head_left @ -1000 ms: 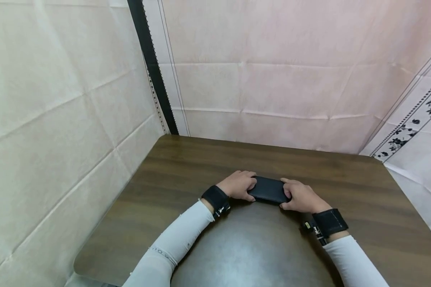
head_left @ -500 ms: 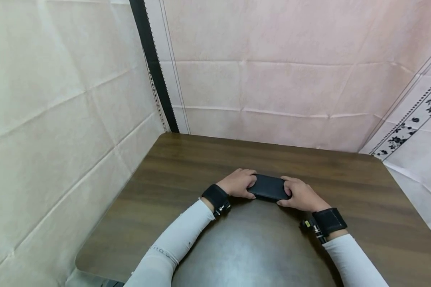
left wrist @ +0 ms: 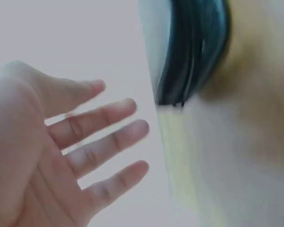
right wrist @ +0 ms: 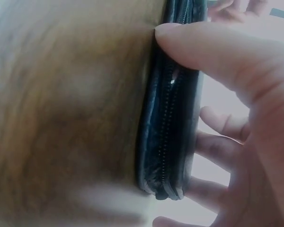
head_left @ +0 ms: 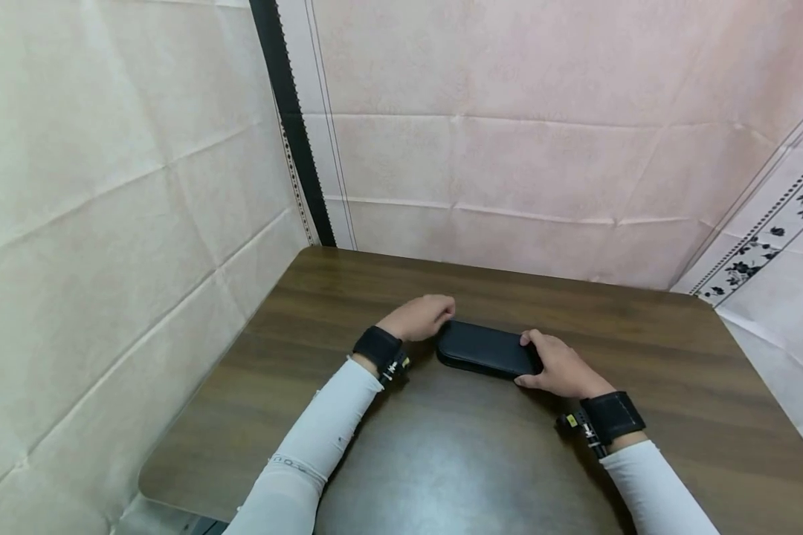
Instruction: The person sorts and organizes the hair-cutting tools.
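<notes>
A black zip-around wallet point(head_left: 487, 349) with rounded corners lies at the middle of the wooden table. My right hand point(head_left: 562, 365) grips its right end, thumb on the near long edge and fingertips over the far one. In the right wrist view, that thumb presses on the zipped side of the wallet point(right wrist: 168, 118); the zip's teeth run closed along it. My left hand point(head_left: 420, 317) hovers just off the wallet's left end. Seen from the left wrist, its thumb and fingers point(left wrist: 118, 139) are spread and hold nothing, with the wallet's end point(left wrist: 194, 52) beyond them.
The brown wooden table point(head_left: 348, 290) has rounded corners. Pale creased sheets hang behind point(head_left: 535, 163) and along the left side point(head_left: 127, 245). A floral-edged sheet point(head_left: 749, 260) hangs at the right. Black straps with small cameras are on both wrists.
My left hand has let go of the wallet's left end and moved slightly left and away, uncovering that end. My right hand keeps its grip in nearly the same place.
</notes>
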`<state>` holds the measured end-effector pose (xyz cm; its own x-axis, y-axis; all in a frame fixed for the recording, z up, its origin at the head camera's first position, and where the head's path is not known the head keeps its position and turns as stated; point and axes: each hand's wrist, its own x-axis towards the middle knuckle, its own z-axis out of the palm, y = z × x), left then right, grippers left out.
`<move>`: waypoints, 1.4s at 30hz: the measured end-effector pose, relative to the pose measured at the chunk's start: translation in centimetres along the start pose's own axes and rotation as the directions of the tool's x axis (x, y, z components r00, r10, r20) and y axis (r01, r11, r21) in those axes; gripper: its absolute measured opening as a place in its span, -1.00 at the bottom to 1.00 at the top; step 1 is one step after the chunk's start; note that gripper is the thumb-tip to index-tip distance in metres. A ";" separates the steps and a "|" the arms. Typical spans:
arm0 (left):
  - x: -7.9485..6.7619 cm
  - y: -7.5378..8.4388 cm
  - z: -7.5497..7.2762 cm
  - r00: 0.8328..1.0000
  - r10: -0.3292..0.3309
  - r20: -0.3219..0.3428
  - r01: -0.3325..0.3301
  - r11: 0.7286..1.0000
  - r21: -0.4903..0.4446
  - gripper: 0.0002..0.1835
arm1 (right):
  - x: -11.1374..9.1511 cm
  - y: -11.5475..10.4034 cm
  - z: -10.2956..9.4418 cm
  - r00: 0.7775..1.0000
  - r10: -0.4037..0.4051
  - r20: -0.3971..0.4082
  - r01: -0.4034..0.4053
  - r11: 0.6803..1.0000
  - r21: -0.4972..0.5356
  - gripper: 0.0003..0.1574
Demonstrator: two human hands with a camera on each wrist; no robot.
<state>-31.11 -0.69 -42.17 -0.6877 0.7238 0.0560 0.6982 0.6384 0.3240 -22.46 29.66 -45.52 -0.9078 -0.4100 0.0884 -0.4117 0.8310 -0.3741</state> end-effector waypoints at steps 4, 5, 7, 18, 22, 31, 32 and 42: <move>0.0 -0.9 0.0 0.993 -0.121 0.011 0.119 0.989 0.091 -0.85 | 0.0 0.1 -0.3 1.000 0.005 -0.003 -0.005 1.000 -0.001 -0.16; 0.0 -1.0 0.2 0.991 -0.132 0.030 0.128 0.985 0.112 -0.85 | 0.0 0.1 -0.3 1.000 0.005 -0.001 -0.005 1.000 0.001 -0.17; 0.2 -1.0 0.7 0.989 -0.139 0.054 0.130 0.981 0.146 -0.85 | -0.1 0.1 -0.4 1.000 0.004 0.005 -0.004 1.000 0.005 -0.17; 0.9 -1.0 1.7 0.979 -0.201 0.014 0.198 0.972 0.126 -0.80 | 0.1 0.3 -0.3 1.000 0.021 0.011 -0.022 1.000 0.016 -0.16; 1.2 -1.2 1.8 0.979 -0.202 -0.011 0.202 0.973 0.110 -0.81 | 0.0 0.3 -0.4 1.000 0.027 0.012 -0.027 1.000 0.015 -0.17; 1.5 -1.4 2.1 0.977 -0.211 -0.029 0.212 0.974 0.081 -0.75 | 0.0 0.4 -0.2 0.999 0.039 0.028 -0.040 0.999 0.028 -0.16; 1.5 -1.4 2.0 0.978 -0.206 -0.030 0.208 0.976 0.070 -0.75 | 0.0 0.5 -0.3 0.999 0.045 0.027 -0.046 0.998 0.030 -0.16; 1.2 -1.7 1.6 0.983 -0.184 -0.017 0.184 0.983 0.025 -0.72 | 0.5 0.5 -0.4 0.996 0.071 0.053 -0.074 0.996 0.056 -0.15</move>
<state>-32.79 -0.47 -44.13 -0.8076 0.5896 0.0118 0.5645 0.7671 0.3048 -23.14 30.04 -45.29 -0.9293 -0.3692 0.0126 -0.3382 0.8365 -0.4312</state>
